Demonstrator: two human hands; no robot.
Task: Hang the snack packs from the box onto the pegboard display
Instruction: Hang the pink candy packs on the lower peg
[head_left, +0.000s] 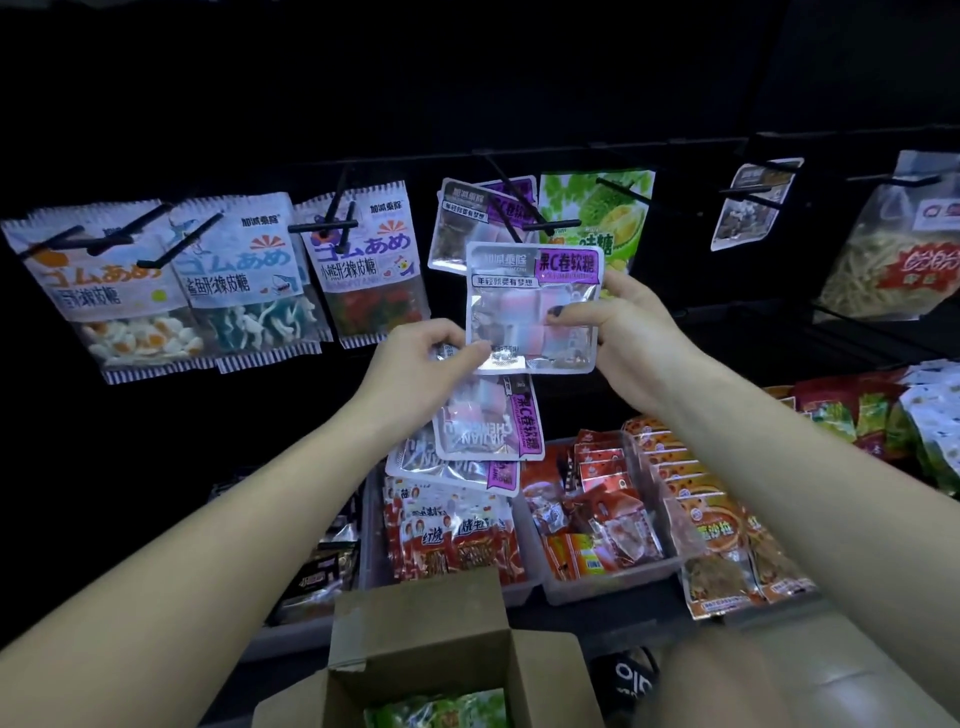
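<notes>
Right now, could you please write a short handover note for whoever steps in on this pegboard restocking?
Right hand grips an upright purple-label soft-candy pack, raised in front of the pegboard.
Left hand pinches that pack's lower left corner and holds spare packs hanging below.
Done: same purple packs already hang on the peg just above.
Left: hang the held pack, then the spares. The open cardboard box below still shows green packs.

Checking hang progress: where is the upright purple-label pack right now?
Centre of the head view, the purple-label pack is held by both hands, right hand and left hand, below its matching hung packs.
</notes>
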